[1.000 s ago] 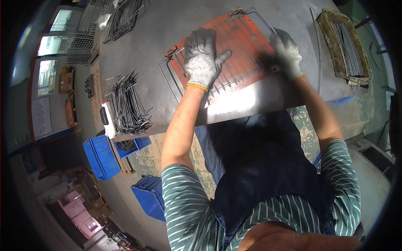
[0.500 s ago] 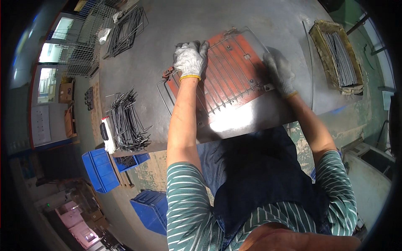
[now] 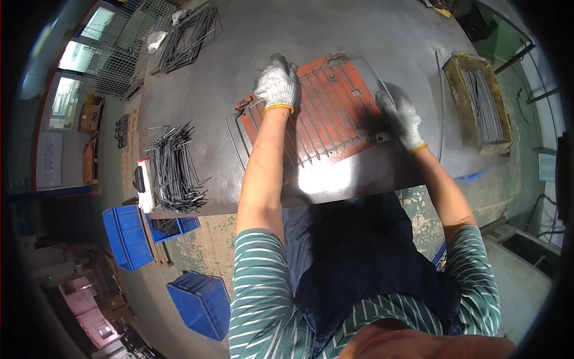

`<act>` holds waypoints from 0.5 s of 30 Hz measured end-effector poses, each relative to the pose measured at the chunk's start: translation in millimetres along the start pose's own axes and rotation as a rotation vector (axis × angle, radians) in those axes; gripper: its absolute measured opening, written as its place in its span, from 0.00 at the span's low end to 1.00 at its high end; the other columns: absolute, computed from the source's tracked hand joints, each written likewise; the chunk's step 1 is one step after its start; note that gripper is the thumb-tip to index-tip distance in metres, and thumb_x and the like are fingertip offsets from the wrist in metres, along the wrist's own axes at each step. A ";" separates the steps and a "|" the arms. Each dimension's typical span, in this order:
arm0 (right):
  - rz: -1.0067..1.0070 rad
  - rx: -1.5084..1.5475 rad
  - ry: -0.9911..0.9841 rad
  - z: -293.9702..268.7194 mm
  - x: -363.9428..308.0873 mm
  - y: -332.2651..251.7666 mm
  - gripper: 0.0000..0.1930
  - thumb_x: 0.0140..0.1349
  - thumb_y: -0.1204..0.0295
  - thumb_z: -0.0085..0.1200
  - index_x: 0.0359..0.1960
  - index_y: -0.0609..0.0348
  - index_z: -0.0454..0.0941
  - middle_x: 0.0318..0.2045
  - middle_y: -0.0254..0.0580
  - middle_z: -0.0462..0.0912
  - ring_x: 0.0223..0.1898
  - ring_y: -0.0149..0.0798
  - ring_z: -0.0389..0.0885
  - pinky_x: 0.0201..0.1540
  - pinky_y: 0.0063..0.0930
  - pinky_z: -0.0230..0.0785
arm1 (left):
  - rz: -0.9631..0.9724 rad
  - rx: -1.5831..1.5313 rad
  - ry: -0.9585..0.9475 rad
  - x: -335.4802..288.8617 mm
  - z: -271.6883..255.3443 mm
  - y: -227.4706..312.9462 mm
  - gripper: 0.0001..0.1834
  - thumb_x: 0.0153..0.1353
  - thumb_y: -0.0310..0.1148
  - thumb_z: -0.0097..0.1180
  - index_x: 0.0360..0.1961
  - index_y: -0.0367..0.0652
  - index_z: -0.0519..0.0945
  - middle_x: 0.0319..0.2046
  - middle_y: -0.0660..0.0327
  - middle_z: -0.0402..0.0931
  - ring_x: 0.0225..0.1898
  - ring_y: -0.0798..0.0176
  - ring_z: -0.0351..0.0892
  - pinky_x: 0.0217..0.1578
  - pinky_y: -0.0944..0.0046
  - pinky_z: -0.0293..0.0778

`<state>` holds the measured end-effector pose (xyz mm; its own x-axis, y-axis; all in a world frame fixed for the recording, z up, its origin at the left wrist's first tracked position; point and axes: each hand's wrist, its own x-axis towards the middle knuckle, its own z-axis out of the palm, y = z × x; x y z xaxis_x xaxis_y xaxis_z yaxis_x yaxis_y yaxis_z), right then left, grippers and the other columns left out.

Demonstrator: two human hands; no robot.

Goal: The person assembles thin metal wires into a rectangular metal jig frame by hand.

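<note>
A wire rack [image 3: 323, 113] of thin parallel rods lies on a red jig plate [image 3: 341, 90] on the grey metal table. My left hand [image 3: 277, 87], in a grey-white knitted glove with a yellow cuff, is closed at the rack's far left edge. Its curled fingers hide what they hold, if anything. At the right end, my right hand [image 3: 402, 116] wears a matching glove; its fingers are closed around the side wire of the rack. A bent wire loop sticks out on the plate's left, beside my left forearm. Small clamps sit at the plate's far corners.
Bundled bent wires [image 3: 176, 170] lie at the table's left edge beside a white glove [image 3: 144, 188]. Wire frames [image 3: 190, 39] are piled far left. A worn box [image 3: 505, 122] of straight rods stands right, near a long rod [image 3: 440, 107]. Blue bins [image 3: 200, 305] stand on the floor.
The whole view has shifted slightly. My left hand has turned a little at the rack's far edge, with a dark fingertip now raised. My right hand stays at the right-side wire.
</note>
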<state>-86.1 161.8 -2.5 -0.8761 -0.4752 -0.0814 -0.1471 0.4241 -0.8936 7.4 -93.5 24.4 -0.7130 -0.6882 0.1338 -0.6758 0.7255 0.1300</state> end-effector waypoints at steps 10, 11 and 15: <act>-0.066 0.089 -0.033 -28.5 -4.1 -76.4 0.23 0.61 0.56 0.51 0.54 0.55 0.72 0.38 0.48 0.81 0.34 0.39 0.81 0.41 0.31 0.72 | -0.203 -1.024 0.147 5.0 -16.7 -5.2 0.21 0.56 0.40 0.57 0.47 0.39 0.78 0.36 0.50 0.81 0.39 0.56 0.82 0.42 0.63 0.75; -0.305 0.011 -0.002 -18.9 4.0 -62.0 0.24 0.61 0.55 0.52 0.54 0.53 0.73 0.32 0.42 0.81 0.26 0.31 0.79 0.32 0.25 0.72 | -0.208 -1.027 0.136 1.6 -23.3 7.2 0.21 0.56 0.40 0.57 0.47 0.39 0.78 0.36 0.50 0.81 0.39 0.56 0.82 0.42 0.63 0.75; -0.144 -0.094 -0.483 -1.7 -4.4 -85.7 0.24 0.60 0.55 0.53 0.54 0.53 0.73 0.30 0.37 0.80 0.23 0.28 0.77 0.28 0.21 0.71 | 0.036 -1.213 0.111 -42.0 -80.4 51.9 0.24 0.59 0.37 0.57 0.54 0.35 0.72 0.38 0.53 0.80 0.37 0.63 0.79 0.39 0.68 0.74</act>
<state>-70.3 128.9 75.2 -0.5347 -0.8267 -0.1750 -0.3106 0.3850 -0.8691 17.3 -27.2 104.5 -0.6676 -0.7074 0.2320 -0.0009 0.3123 0.9500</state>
